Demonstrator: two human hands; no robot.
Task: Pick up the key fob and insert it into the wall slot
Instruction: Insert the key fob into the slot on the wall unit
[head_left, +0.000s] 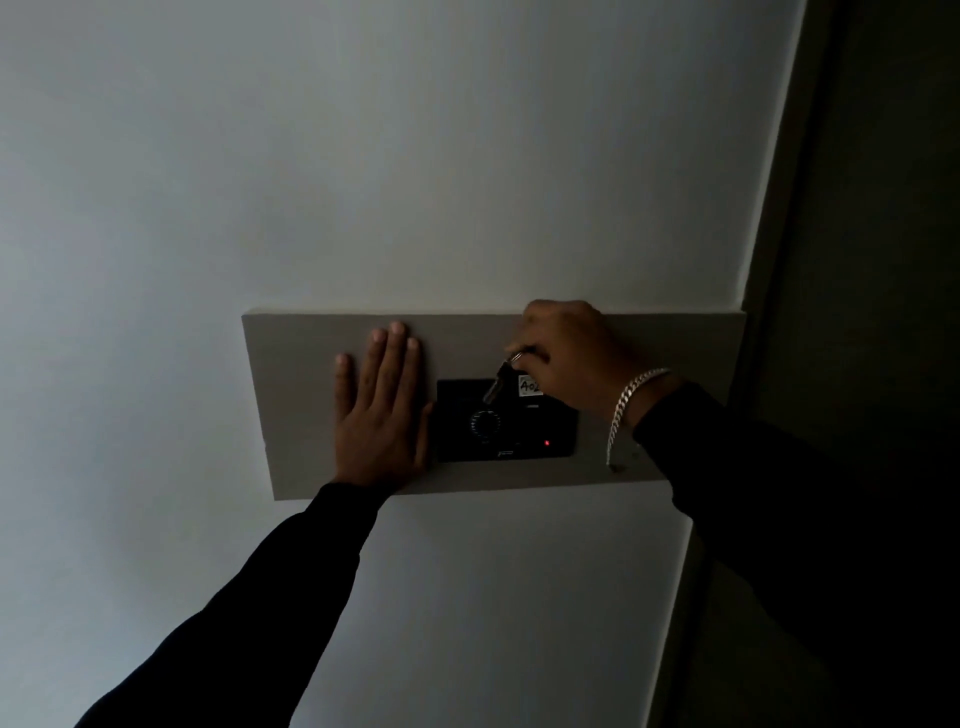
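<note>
Well, the key fob (530, 385) is already up at the black wall panel (506, 421), pinched in the right hand (566, 353); keys (496, 384) dangle beside it. The left hand (382, 405) lies flat and open alongside. Whether it's fully seated, I can't tell.

One head-worn view, looking forward and slightly up at a wall (363, 156), close in; the grey panel (311, 332) sits at six o'clock.
</note>
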